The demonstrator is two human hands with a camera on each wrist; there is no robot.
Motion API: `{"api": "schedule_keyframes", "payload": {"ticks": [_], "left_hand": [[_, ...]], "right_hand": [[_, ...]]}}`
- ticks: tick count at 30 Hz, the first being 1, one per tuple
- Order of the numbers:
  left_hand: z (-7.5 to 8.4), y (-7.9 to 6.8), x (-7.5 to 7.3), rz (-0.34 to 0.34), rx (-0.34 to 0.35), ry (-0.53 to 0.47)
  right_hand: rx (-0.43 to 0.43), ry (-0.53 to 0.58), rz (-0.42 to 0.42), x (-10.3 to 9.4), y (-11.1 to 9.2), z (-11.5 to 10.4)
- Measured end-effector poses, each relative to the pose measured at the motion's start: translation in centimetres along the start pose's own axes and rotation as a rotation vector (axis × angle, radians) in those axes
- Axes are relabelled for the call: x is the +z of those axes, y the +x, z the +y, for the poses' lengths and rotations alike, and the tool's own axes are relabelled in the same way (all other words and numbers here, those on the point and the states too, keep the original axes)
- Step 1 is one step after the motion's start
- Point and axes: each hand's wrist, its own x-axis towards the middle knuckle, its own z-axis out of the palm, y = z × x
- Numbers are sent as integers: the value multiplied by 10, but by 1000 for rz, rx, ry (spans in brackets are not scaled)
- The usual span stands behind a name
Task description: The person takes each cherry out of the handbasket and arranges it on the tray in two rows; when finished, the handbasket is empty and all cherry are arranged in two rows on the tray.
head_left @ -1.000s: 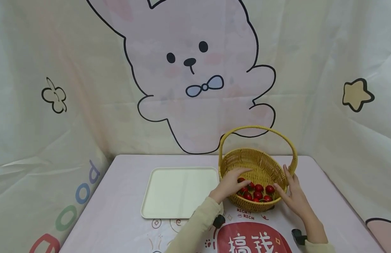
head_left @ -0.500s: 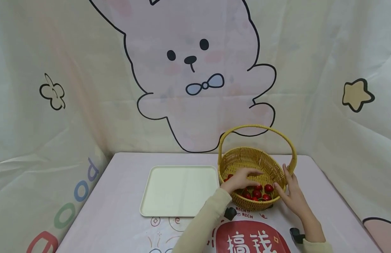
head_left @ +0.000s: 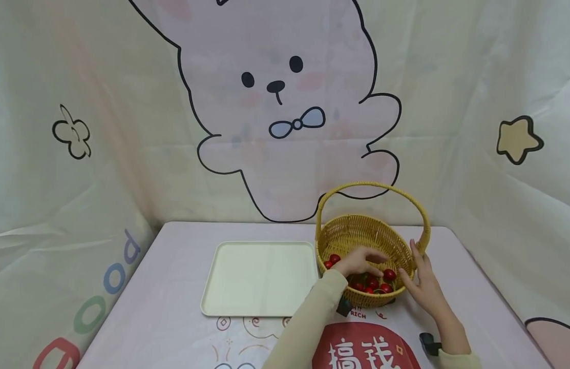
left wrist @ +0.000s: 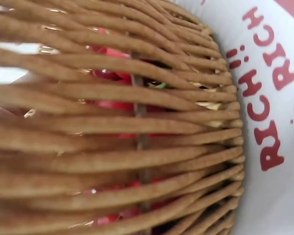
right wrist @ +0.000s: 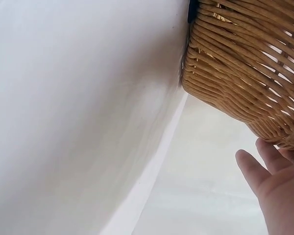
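Observation:
A yellow wicker basket (head_left: 365,225) with a tall arched handle stands on the right of the table, several red cherries (head_left: 358,286) on its bottom. My left hand (head_left: 360,260) reaches in over the front rim, thumb and fingers apart, low over the cherries. In the left wrist view, red cherries (left wrist: 110,73) show through the weave of the basket (left wrist: 112,129), which hides that hand. My right hand (head_left: 425,282) holds the basket's right rim, thumb inside and fingers outside near the handle's foot. Its fingers (right wrist: 272,156) appear by the basket's outer wall in the right wrist view.
A cream tray (head_left: 261,279) lies left of the basket, close to its side. The white tablecloth carries a red printed patch (head_left: 365,348) in front. A printed curtain (head_left: 285,154) hangs behind the table and along both sides.
My left hand has moved rightward inside the basket, uncovering cherries at its left side. My right hand stays at the right rim. The view has shifted slightly.

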Motion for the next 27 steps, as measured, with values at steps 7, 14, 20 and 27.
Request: {"api": "schedule_keyframes", "payload": {"ticks": [7,14,20,27], "left_hand": [[0,10,6,-20,-8,107],[2,12,12,-29,-72,159],[0,17,19,-38,-79,240],[4,20,20,-44,-106,248]], "right_hand": [[-3,20,3,1,2,-3],[15,32,5,2,0,-3],[9,50,15,2,-2,-1],[-6,55,27,0,-1,0]]}}
